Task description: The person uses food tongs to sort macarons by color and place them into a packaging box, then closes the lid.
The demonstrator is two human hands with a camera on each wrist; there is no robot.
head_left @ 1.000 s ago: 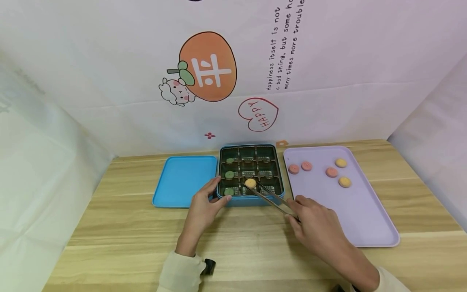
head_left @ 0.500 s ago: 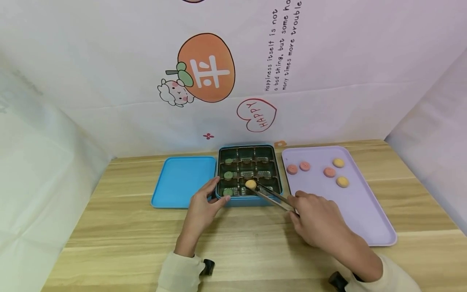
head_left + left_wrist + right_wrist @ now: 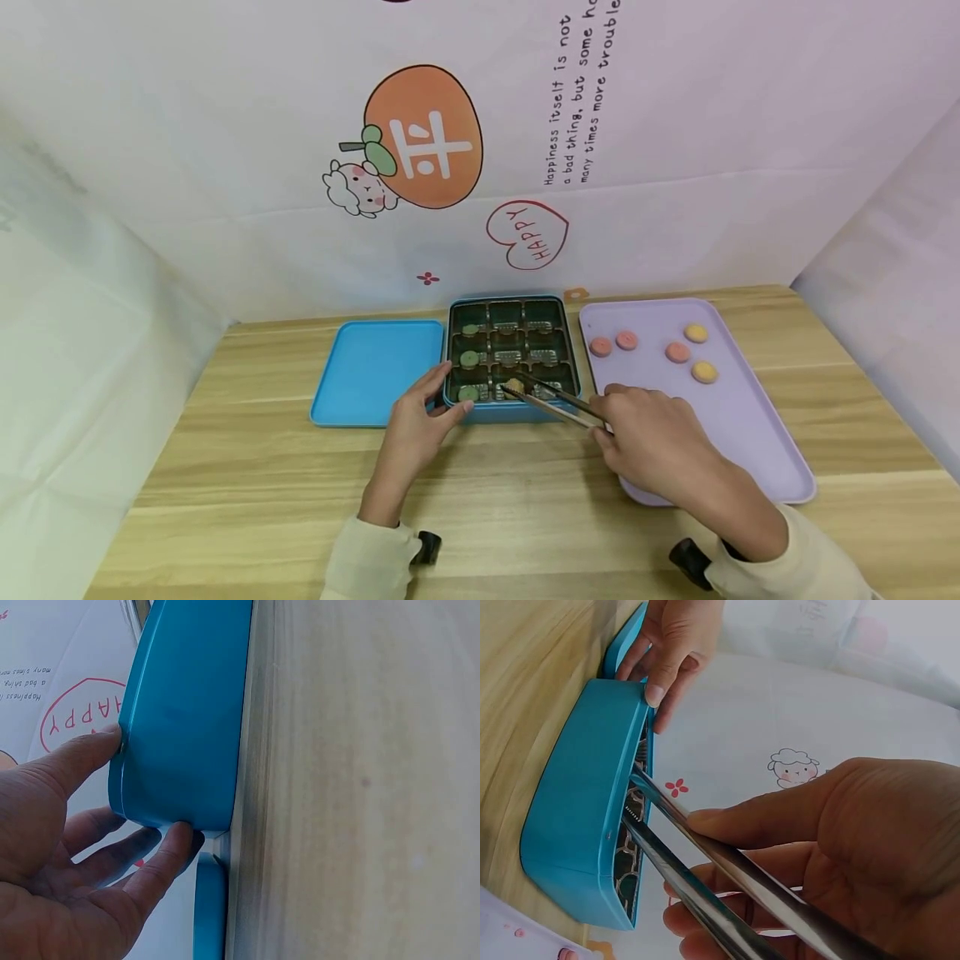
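Note:
At the table's back stands a blue tin box (image 3: 491, 412) with a dark divided insert. My left hand (image 3: 420, 425) grips its front left corner, thumb on the front rim and fingers along the left side. Metal tongs (image 3: 558, 410) are held in my right hand (image 3: 656, 446). Their tips reach into the front middle compartment, beside a yellow cookie (image 3: 514, 386) that sits low and is partly hidden. Whether the tips still pinch it cannot be seen. Green cookies (image 3: 468, 359) lie in the left column. The right wrist view shows the tongs' arms (image 3: 697, 892) slightly apart.
To the right is a lilac tray (image 3: 720, 433) with pink cookies (image 3: 627, 340) and yellow cookies (image 3: 704, 372). Left of the box lies a blue lid (image 3: 375, 371), close to my left hand. A printed white cloth (image 3: 300, 267) rises behind the table.
The yellow cookie has gone down from above the front middle compartment into it, the tongs' tips lowering with it. My left hand stays at the box's corner.

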